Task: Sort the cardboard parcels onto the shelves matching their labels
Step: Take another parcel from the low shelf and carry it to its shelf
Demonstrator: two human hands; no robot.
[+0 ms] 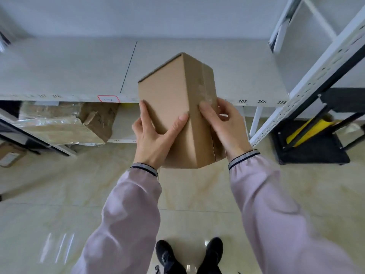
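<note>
Head view looks down on my two hands gripping one cardboard parcel, held in the air at the near edge of the white shelf. My left hand is wrapped on its left face, thumb laid across the front. My right hand is closed round the right face, where clear tape shines. The parcel stands on end, tilted away from me, its far top already over the shelf board.

No label shows on the faces turned to me, so I could set it in the wrong bay. The numbers on the shelf edge read 207, 206 and 205 to the right. A red-bordered tag to the left is too blurred to read. I judge that I ought to check the label first.

My grip sits low on a tall box. If I let go early it could tip back off the edge onto the tiled floor. The lower shelf at left holds a torn, wrapped parcel, well clear of my hands.
</note>
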